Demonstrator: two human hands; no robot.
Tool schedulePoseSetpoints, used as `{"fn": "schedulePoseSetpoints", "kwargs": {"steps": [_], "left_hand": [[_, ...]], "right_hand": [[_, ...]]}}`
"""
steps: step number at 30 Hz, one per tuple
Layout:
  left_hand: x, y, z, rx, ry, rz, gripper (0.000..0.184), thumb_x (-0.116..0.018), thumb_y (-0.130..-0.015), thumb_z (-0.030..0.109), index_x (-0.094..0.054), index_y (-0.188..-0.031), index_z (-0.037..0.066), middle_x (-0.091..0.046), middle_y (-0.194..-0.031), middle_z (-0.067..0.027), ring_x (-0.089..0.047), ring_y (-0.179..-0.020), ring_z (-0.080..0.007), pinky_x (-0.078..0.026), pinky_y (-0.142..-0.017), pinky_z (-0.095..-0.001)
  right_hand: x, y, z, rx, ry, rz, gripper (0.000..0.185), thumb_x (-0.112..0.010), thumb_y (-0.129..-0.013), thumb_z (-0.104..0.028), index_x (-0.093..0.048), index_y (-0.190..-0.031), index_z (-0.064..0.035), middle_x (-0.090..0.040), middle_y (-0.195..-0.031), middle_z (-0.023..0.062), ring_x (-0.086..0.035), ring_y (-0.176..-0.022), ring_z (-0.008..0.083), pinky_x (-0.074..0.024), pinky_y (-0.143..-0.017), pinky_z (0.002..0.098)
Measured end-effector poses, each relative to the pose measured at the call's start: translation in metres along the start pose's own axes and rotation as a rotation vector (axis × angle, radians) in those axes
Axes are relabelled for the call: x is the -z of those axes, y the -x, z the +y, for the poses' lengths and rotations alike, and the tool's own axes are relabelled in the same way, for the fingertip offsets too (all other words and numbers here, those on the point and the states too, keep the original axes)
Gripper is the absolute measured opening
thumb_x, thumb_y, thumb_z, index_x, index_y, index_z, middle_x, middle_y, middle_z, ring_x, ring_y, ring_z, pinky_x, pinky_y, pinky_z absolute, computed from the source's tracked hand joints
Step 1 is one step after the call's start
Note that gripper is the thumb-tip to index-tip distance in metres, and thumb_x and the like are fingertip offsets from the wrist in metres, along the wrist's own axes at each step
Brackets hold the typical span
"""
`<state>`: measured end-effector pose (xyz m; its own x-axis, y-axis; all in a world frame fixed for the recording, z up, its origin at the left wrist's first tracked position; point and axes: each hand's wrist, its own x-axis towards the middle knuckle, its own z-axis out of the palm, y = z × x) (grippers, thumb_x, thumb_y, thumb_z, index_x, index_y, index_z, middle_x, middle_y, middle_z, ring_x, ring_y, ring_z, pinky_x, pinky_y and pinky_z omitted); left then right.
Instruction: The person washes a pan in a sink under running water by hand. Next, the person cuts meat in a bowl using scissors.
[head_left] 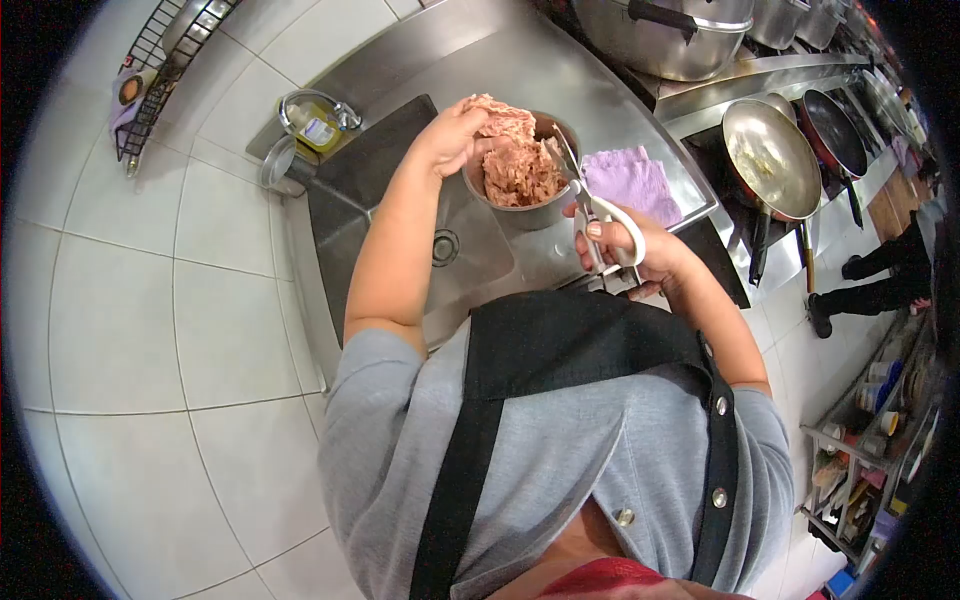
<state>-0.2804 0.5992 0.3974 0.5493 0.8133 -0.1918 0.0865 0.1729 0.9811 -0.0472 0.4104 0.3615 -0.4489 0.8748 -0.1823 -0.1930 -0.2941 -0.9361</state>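
Observation:
A metal pot [540, 217] full of pinkish-brown meat [520, 172] stands on the steel counter beside the sink. My left hand [455, 140] is at the pot's left rim, its fingers closed on a piece of meat [503, 117] lifted over the far edge. My right hand [640, 245] grips white-handled kitchen scissors [625, 228] at the pot's right side. The scissor blades are spread and point toward the meat. Just right of the pot lies a folded purple cloth [632, 185].
The steel sink [400, 230] is to the left, with a tap [345, 115] and a yellow soap bottle [320, 130] behind it. Frying pans [770, 155] and a large pot [690, 45] stand on the stove at right. Another person's legs [875, 280] show at far right, near a shelf [860, 460].

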Motion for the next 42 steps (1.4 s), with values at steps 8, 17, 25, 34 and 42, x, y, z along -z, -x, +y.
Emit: {"fn": "schedulePoseSetpoints", "kwargs": {"steps": [8,17,25,34,42], "left_hand": [[-0.024,0.010,-0.015,-0.059,0.518,-0.015,0.016,-0.054,-0.087,0.007,-0.052,-0.103,0.005,-0.059,-0.114,-0.0118,-0.061,-0.100,-0.0223,-0.056,-0.078,-0.0346],[-0.034,0.015,-0.034,-0.153,0.282,0.074,0.022,-0.059,-0.084,0.005,-0.055,-0.105,0.001,-0.064,-0.104,-0.0124,-0.062,-0.095,-0.0200,-0.053,-0.080,-0.0339],[-0.045,0.024,-0.032,-0.191,0.239,0.124,0.020,-0.059,-0.082,0.000,-0.059,-0.102,0.000,-0.065,-0.095,-0.0073,-0.064,-0.085,-0.0153,-0.052,-0.077,-0.0274],[-0.033,0.020,-0.039,-0.098,0.365,0.135,0.030,-0.053,-0.085,0.000,-0.052,-0.115,0.002,-0.059,-0.111,-0.0087,-0.059,-0.102,-0.0204,-0.048,-0.090,-0.0368],[-0.040,0.030,-0.039,-0.122,0.358,0.033,0.037,-0.054,-0.082,-0.002,-0.050,-0.119,0.000,-0.059,-0.112,-0.0090,-0.058,-0.103,-0.0206,-0.047,-0.091,-0.0359]], "right_hand": [[-0.006,-0.014,0.001,-0.051,0.307,0.001,0.065,-0.065,-0.077,-0.038,-0.043,-0.125,-0.0004,-0.057,-0.083,0.0075,-0.054,-0.075,0.0135,-0.0402,-0.064,0.0250],[-0.022,-0.027,-0.008,0.023,0.250,-0.001,0.069,-0.064,-0.079,-0.036,-0.038,-0.127,0.0063,-0.055,-0.087,0.0091,-0.053,-0.080,0.0145,-0.0418,-0.071,0.0266],[-0.014,-0.050,0.031,0.131,0.308,0.257,0.060,-0.073,-0.077,-0.026,-0.044,-0.125,-0.0018,-0.057,-0.079,0.0037,-0.053,-0.066,0.0097,-0.0418,-0.056,0.0230],[-0.010,-0.043,0.026,0.120,0.216,0.317,0.041,-0.074,-0.076,-0.013,-0.060,-0.112,-0.0028,-0.064,-0.083,0.0021,-0.058,-0.073,0.0077,-0.0487,-0.064,0.0224],[-0.013,-0.036,0.011,0.076,0.554,0.252,0.081,-0.077,-0.067,-0.042,-0.045,-0.128,0.0014,-0.062,-0.101,0.0186,-0.060,-0.095,0.0260,-0.0466,-0.085,0.0344]]}}
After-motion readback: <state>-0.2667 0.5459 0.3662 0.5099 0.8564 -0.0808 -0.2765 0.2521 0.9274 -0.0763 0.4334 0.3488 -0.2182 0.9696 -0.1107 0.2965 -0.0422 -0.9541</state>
